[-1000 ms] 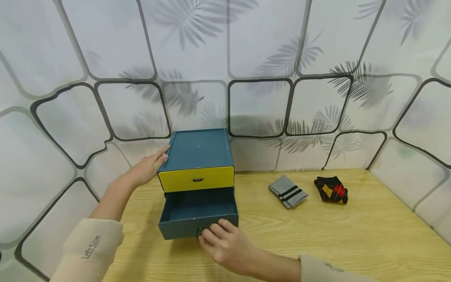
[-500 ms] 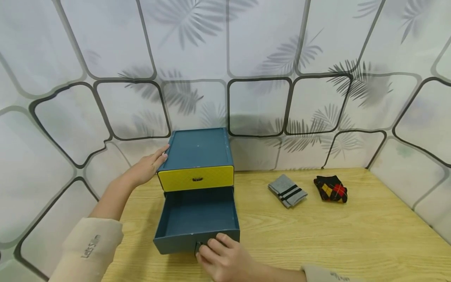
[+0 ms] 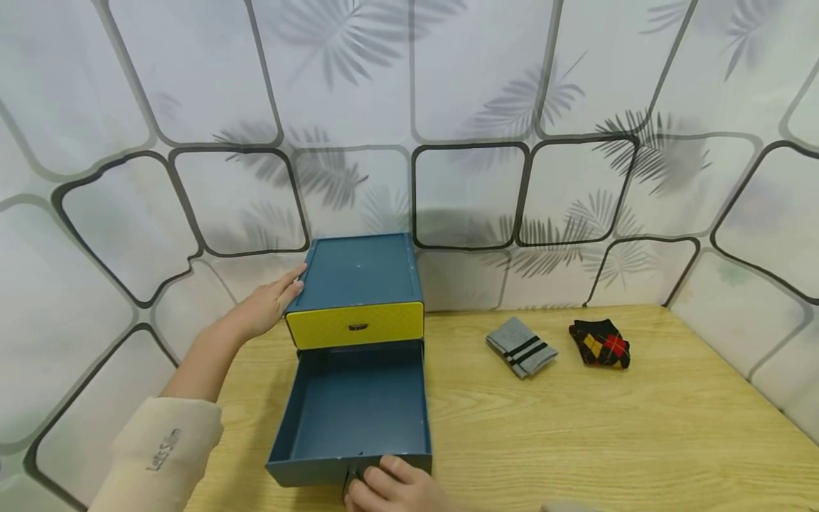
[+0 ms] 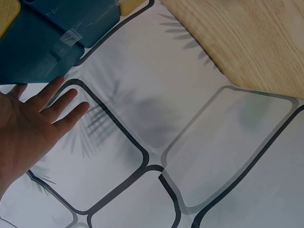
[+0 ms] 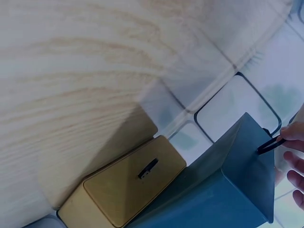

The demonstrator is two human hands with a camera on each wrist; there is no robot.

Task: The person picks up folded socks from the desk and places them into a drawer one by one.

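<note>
Pinching the black handle (image 5: 270, 147), the right hand (image 3: 402, 489) holds the lower drawer (image 3: 358, 412), which extends forward from the cabinet (image 3: 365, 269) on the desk (image 3: 544, 434). The left hand (image 3: 265, 307), well apart from the right, rests with fingers straight against the cabinet's left edge. Above the lower drawer, the yellow drawer (image 3: 320, 328) sits flush with the cabinet. To the cabinet's right lie the grey socks (image 3: 521, 347) and, farther right, the argyle socks (image 3: 600, 343). A patterned wall (image 3: 473, 78) stands behind.
</note>
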